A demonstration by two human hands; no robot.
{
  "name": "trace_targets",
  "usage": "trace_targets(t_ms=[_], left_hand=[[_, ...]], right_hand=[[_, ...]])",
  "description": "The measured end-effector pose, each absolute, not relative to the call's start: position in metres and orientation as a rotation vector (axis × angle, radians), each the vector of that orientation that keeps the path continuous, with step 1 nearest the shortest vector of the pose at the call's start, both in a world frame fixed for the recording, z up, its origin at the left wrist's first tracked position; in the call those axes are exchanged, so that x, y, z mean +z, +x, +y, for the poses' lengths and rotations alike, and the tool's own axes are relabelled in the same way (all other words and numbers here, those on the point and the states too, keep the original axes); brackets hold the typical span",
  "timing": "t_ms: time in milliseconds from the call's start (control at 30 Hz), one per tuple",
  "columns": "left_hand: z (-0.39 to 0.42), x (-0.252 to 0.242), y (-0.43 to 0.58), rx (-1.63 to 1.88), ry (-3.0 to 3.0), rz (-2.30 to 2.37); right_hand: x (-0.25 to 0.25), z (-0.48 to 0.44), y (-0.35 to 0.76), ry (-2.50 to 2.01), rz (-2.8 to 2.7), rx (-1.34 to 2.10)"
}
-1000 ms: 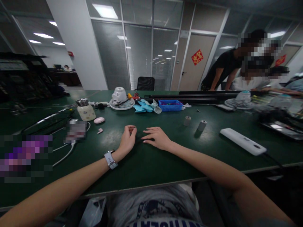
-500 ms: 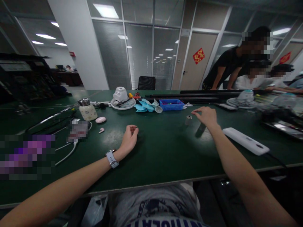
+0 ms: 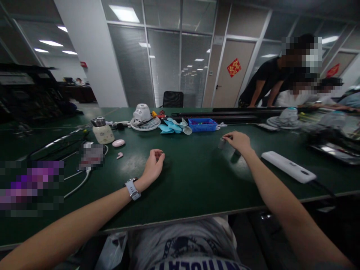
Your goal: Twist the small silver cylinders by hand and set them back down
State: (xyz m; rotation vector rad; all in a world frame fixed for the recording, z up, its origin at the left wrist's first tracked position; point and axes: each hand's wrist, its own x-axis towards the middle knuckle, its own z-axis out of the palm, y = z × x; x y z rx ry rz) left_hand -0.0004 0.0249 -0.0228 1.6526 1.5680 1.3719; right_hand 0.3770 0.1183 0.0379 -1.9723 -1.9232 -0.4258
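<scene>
My left hand (image 3: pixel 154 165) rests on its side on the green table (image 3: pixel 185 187), fingers loosely curled, thumb a little apart. It appears to hold nothing, and a watch is on its wrist. My right hand (image 3: pixel 238 143) reaches further out, thumb and fingers pinched at the top of a small silver metal cylinder (image 3: pixel 221 143). The cylinder stands upright on the table, partly behind the fingertips. Whether a smaller piece is between the fingers cannot be seen.
At the back lie a white fan body with its grille (image 3: pixel 144 123), blue fan blades (image 3: pixel 170 126) and a blue basket (image 3: pixel 202 125). A white power strip (image 3: pixel 288 167) is right; a flask (image 3: pixel 102 131), pink case (image 3: pixel 118 143) and earbud (image 3: pixel 120 155) are left. Several people (image 3: pixel 261 84) are at the far right.
My right hand has moved left, and its fingertips have come from beside the metal cylinder onto its top. My left hand has stayed in place. The view has shifted slightly.
</scene>
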Motion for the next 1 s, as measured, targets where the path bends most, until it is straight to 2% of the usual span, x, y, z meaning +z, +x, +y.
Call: trace_targets(t_ms=[200,433,567,733,1000], left_hand=[[0.025,-0.023,-0.001,1.368,1.629,1.570],[0.024,-0.022,-0.001,1.349,1.630,1.567],[0.024,-0.023,-0.001,1.356,1.626,1.563],[0.023,-0.021,0.001,1.355,1.631,1.549],[0.017,-0.013,0.009,1.455,1.849,1.419]], right_hand=[[0.050,0.119,0.405,-2.004,-1.937,-0.239],[0.061,0.119,0.453,-2.199,-2.020,0.169],[0.054,0.125,0.456,-2.179,-2.027,0.128],[0.056,0.120,0.422,-1.969,-2.130,0.173],[0.023,0.077,0.262,-1.270,-2.125,0.447]])
